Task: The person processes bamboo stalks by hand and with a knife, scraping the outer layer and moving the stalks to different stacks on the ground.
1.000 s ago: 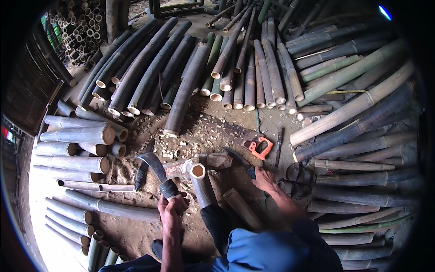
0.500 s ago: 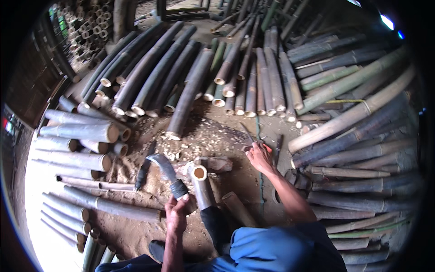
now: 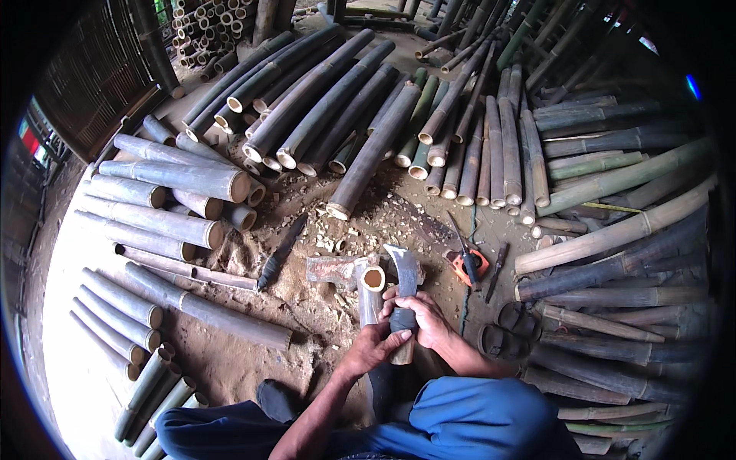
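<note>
A short bamboo piece [image 3: 372, 287] with an open pale end leans up from between my knees. Just right of it is a broad curved chopping knife [image 3: 403, 270], its blade pointing away from me. My right hand [image 3: 426, 319] is wrapped around the upper part of the knife's handle. My left hand [image 3: 373, 346] grips the lower part, next to the wooden butt end. The two hands touch each other. A worn wooden block [image 3: 331, 268] lies in the dirt just left of the bamboo's open end.
A second dark knife [image 3: 280, 251] lies on the chip-strewn ground at left. An orange tool [image 3: 463, 265] and thin blades lie at right, with dark sandals [image 3: 504, 334] nearer. Long bamboo poles [image 3: 368, 153] and cut sections [image 3: 176, 178] ring the work spot.
The knife was in my left hand alone, left of the bamboo piece. My right hand came back from the orange tool, and both hands now grip the knife right of the bamboo.
</note>
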Available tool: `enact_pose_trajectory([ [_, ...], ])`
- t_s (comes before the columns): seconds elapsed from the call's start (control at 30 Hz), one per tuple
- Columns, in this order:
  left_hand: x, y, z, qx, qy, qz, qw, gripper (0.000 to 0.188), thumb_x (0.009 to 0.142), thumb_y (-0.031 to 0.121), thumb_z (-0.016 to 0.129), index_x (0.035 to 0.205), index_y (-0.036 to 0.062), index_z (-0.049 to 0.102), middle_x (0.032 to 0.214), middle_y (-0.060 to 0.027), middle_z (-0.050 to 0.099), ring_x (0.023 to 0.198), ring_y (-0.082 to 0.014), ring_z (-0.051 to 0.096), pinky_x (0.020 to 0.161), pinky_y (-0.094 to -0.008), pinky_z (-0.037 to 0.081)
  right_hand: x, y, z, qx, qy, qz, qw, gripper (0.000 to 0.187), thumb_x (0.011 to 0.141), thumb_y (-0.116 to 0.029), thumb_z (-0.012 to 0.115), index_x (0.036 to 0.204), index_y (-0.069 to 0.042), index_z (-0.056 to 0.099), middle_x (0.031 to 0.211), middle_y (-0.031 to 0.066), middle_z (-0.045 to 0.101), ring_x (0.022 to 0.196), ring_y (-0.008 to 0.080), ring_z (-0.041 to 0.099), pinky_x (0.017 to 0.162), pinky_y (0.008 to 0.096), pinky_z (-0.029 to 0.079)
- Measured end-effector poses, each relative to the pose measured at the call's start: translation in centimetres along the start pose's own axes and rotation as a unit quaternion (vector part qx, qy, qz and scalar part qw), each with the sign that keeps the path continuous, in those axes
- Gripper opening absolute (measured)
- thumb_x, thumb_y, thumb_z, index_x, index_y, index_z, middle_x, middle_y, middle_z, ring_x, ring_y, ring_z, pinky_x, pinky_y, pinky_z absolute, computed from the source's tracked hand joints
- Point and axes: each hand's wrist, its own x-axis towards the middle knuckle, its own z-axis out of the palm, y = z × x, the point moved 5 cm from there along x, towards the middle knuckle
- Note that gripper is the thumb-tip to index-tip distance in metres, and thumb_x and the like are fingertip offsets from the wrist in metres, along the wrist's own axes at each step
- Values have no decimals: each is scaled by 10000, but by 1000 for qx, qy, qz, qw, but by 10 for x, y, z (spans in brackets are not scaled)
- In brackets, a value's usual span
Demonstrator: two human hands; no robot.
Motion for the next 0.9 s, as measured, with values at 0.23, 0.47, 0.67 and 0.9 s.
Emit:
enact_pose_trajectory([
  [0.23, -16, -16, -18, -186, 102, 46, 976, 537, 810, 113, 810, 1267, 29, 541, 936, -31, 642, 730, -123, 601, 639, -274, 500, 22, -2, 24, -174, -29, -69, 982, 489, 1076, -403, 541, 1397, -36, 575, 1081, 39, 672, 1031, 162, 624, 950, 338, 488],
  [0.47, -3, -5, -27, -249, 136, 53, 958, 363, 734, 124, 745, 1048, 47, 580, 822, -17, 619, 636, -97, 566, 539, -257, 441, 9, -117, -398, -524, 531, -141, 651, 161, 904, -168, 617, 870, -85, 750, 855, 150, 727, 803, 278, 716, 722, 428, 545],
  [0.67, -33, -11, -91, -224, 323, 36, 919, 277, 688, 37, 653, 952, 20, 572, 744, -24, 573, 539, -94, 478, 485, -248, 364, 76, -108, -375, -700, 436, -96, 558, 141, 862, -124, 695, 990, -87, 740, 932, 149, 707, 917, 361, 693, 829, 465, 558],
  [0.9, -30, 0, -98, -223, 315, 18, 922, 306, 675, 19, 648, 971, 30, 573, 754, -31, 587, 574, -104, 508, 505, -258, 380, 114, -114, -376, -779, 320, -50, 537, 136, 863, -126, 699, 996, -98, 713, 1090, 155, 655, 1106, 377, 619, 960, 493, 515],
])
